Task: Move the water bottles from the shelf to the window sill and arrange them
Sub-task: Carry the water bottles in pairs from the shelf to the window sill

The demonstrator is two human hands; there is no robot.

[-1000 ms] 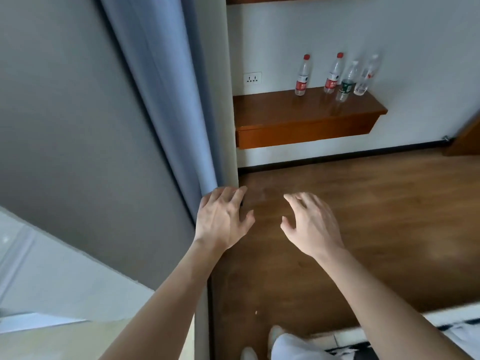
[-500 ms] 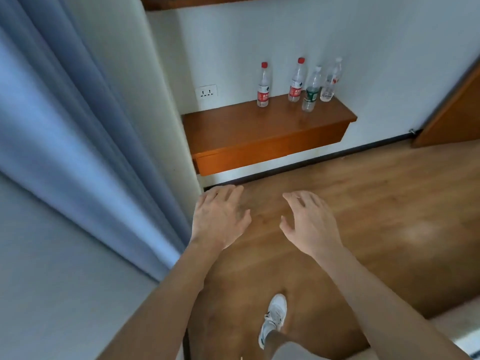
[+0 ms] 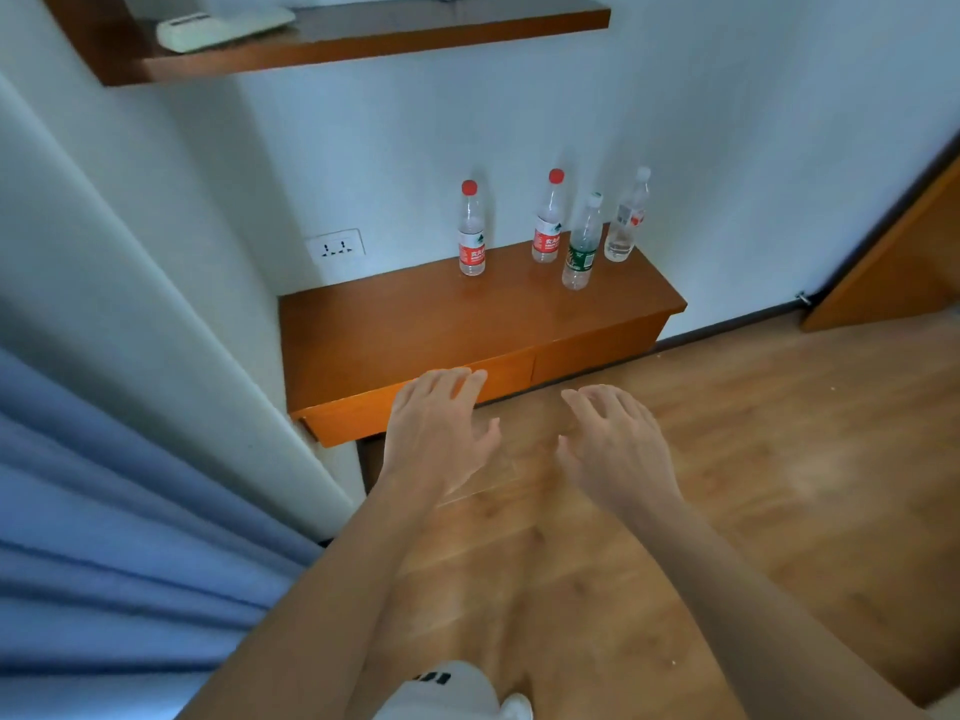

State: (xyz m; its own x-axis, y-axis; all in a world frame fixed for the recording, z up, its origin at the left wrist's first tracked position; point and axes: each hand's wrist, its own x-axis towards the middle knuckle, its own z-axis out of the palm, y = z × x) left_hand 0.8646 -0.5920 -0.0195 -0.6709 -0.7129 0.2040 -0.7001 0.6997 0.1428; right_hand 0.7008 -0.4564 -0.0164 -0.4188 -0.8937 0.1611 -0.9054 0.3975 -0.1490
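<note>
Several clear water bottles stand upright on a low wooden shelf (image 3: pixel 395 335) against the white wall. A red-capped bottle (image 3: pixel 471 230) stands apart on the left. Another red-capped bottle (image 3: pixel 547 218), a green-labelled bottle (image 3: pixel 582 244) and a white-capped bottle (image 3: pixel 626 217) cluster at the right end. My left hand (image 3: pixel 436 433) hovers palm down over the shelf's front edge, fingers apart and holding nothing. My right hand (image 3: pixel 613 445) floats beside it over the floor, also spread and holding nothing. No window sill is in view.
A blue curtain (image 3: pixel 104 537) and a white wall corner (image 3: pixel 156 283) fill the left. A higher wooden shelf (image 3: pixel 363 39) carries a white remote-like object (image 3: pixel 223 27). A wall socket (image 3: pixel 335 247) sits left of the bottles. A wooden door (image 3: pixel 898 267) stands right; wooden floor (image 3: pixel 753 459) below.
My view has swung right and closed in on the shelf; the bottles look nearer and larger. Both hands stay spread in front of me, the left now over the shelf's front edge.
</note>
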